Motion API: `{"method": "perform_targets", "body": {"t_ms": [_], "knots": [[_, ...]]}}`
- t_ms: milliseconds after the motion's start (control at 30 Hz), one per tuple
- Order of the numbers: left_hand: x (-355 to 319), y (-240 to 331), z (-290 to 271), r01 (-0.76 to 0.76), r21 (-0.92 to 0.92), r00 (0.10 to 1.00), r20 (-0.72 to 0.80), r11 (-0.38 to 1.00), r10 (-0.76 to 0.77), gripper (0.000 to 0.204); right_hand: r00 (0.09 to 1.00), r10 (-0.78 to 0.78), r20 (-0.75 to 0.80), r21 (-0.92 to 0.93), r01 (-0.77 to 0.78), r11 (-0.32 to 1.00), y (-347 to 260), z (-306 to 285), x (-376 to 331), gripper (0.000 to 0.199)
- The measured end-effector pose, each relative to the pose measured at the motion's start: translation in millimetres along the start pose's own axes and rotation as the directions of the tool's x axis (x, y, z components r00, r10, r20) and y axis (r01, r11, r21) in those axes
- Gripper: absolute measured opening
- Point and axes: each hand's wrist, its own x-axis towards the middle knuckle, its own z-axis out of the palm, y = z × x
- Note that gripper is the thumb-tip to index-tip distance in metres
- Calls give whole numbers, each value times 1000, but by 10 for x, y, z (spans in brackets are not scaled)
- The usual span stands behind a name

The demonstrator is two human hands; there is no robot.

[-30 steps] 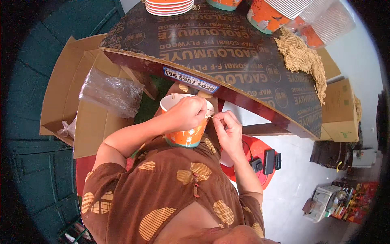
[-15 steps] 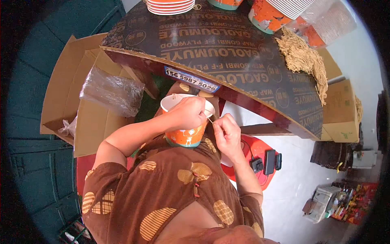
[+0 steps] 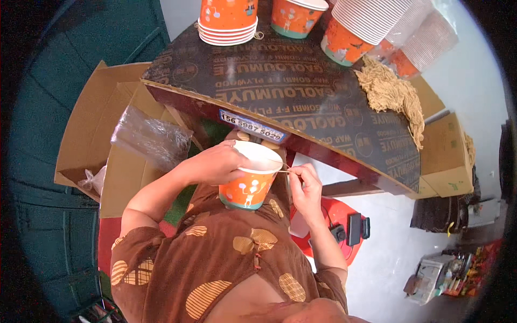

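Note:
An orange paper bucket (image 3: 245, 189) with a white inside and a teal base rests upright in my lap. My left hand (image 3: 218, 164) is closed on its left rim, thumb outside and the other fingers partly hidden. At the right side of the rim a thin tan cord (image 3: 284, 171) comes out of the bucket. My right hand (image 3: 305, 188) pinches this cord just beside the rim. How the cord is fixed to the bucket is too small to tell.
Just ahead stands a dark plywood table (image 3: 258, 70). On it are upturned orange buckets (image 3: 228, 24), an upright bucket (image 3: 295, 19), a tall bucket stack (image 3: 358, 32) and a tan cord bundle (image 3: 390, 91). A cardboard box (image 3: 89, 118) stands left; a red stool (image 3: 328, 210) holds small black devices.
My left hand has moved from the right part of the rim to the left side. My right hand stays at the right rim with the cord. The view has tilted up slightly.

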Motion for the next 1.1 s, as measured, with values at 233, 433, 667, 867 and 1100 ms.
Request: {"method": "perform_targets", "body": {"t_ms": [233,433,667,867,1100], "knots": [[-481,408,-765,191,201,979,-115,961,-170,12,988,-46,-147,-6,46,999,-112,-122,108,15],[-1071,419,-1512,496,-393,608,-479,774,-633,16,943,-171,-285,-76,155,985,-220,-342,206,19],[-892,-130,-1734,-405,-452,53,-879,794,-474,17,876,-134,-463,-63,119,991,-87,-722,351,13],[1,-696,-2256,-667,-432,80,-852,607,-518,25,833,-81,-548,-13,88,996,48,-966,517,14],[1308,-932,-2618,-780,-478,209,-808,403,-551,22,836,-30,-549,-55,0,999,248,-1043,648,12]]}}
